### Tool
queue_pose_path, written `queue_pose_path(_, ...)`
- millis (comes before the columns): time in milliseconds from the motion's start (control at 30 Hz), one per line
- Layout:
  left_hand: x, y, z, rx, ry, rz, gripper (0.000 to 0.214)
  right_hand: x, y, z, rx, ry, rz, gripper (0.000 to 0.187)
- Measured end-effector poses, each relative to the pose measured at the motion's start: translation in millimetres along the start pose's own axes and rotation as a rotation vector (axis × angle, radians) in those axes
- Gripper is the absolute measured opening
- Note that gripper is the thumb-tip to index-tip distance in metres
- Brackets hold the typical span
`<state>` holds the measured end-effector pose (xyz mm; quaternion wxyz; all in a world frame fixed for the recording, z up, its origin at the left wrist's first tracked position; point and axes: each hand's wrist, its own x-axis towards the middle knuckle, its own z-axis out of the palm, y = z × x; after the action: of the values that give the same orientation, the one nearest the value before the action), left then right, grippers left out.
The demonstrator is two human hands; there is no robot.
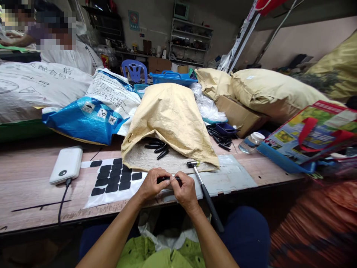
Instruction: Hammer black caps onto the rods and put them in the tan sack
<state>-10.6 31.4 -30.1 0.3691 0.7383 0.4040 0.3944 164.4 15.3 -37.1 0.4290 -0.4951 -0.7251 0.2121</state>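
At the table's near edge both my hands are closed on one short black pen-shaped piece (178, 181). My left hand (154, 182) grips one end and my right hand (184, 189) pinches the other, thumbs close together. Most of the piece is hidden by my fingers. Just beyond, a tan woven sack (170, 111) lies with its mouth toward me. Several similar black pieces (160, 147) rest inside the opening. A small mallet (205, 190) with a black and yellow head lies right of my right hand, its handle over the edge. Left of my hands is a white sheet of black stickers (113, 176).
A white power bank (66, 165) with a cable stands at left. More black pieces (221, 137), a clear jar (251, 142) and a colourful bag (309, 134) are on the right. Full sacks (273, 89) line the back. Another person (36, 33) is at far left.
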Motion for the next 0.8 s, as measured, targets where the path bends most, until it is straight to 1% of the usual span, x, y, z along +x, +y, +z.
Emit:
queue_pose_path(100,-1,1,-2.1,-0.047,-0.005,-0.004,0.026,-1,0,0,0.024,0.008,-0.005,0.027)
queue_pose_path(133,-1,1,-2.8,-0.079,-0.004,-0.007,0.030,-1,0,-1,0.041,0.027,-0.006,0.027)
queue_pose_path(200,-2,0,-3.3,-0.162,0.019,-0.030,0.047,-5,-4,-8,0.077,0.099,-0.007,0.026)
queue_pose_path(233,-2,-1,-2.9,-0.199,0.049,-0.052,0.055,-7,-7,-14,0.100,0.134,-0.008,0.026)
queue_pose_path(267,-2,-3,-2.0,-0.229,0.090,-0.079,0.060,-11,-11,-21,0.127,0.149,-0.011,0.025)
queue_pose_path(300,-1,-6,-0.6,-0.252,0.140,-0.111,0.063,-15,-16,-30,0.159,0.129,-0.018,0.024)
queue_pose_path(333,-1,-9,1.2,-0.267,0.193,-0.143,0.063,-20,-22,-39,0.201,0.053,-0.028,0.023)
queue_pose_path(367,0,-12,3.1,-0.274,0.239,-0.171,0.061,-26,-27,-48,0.240,-0.069,-0.035,0.023)
queue_pose_path(400,1,-14,5.0,-0.276,0.277,-0.192,0.057,-33,-31,-56,0.262,-0.224,-0.039,0.023)
queue_pose_path(433,1,-17,6.8,-0.273,0.302,-0.203,0.054,-41,-34,-61,0.260,-0.370,-0.033,0.021)
queue_pose_path(467,2,-19,8.2,-0.266,0.317,-0.207,0.051,-50,-34,-63,0.239,-0.482,-0.018,0.018)
queue_pose_path(500,2,-20,9.3,-0.253,0.324,-0.206,0.049,-60,-31,-62,0.210,-0.556,0.013,0.017)
queue_pose_path(533,3,-21,10.1,-0.238,0.327,-0.200,0.048,-72,-24,-58,0.174,-0.583,0.058,0.017)
queue_pose_path(633,3,-21,10.8,-0.206,0.336,-0.184,0.047,-107,14,-29,0.133,-0.611,0.300,0.029)
queue_pose_path(667,2,-21,10.9,-0.200,0.336,-0.181,0.047,-117,29,-18,0.065,-0.625,0.386,0.030)
queue_pose_path(700,2,-21,10.9,-0.194,0.335,-0.179,0.047,-125,43,-8,-0.087,-0.617,0.476,0.033)
queue_pose_path(733,2,-21,11.0,-0.188,0.331,-0.176,0.047,-132,56,1,-0.287,-0.606,0.555,0.036)
queue_pose_path(800,2,-22,11.2,-0.172,0.323,-0.173,0.048,-141,73,12,-0.413,-0.599,0.612,0.033)
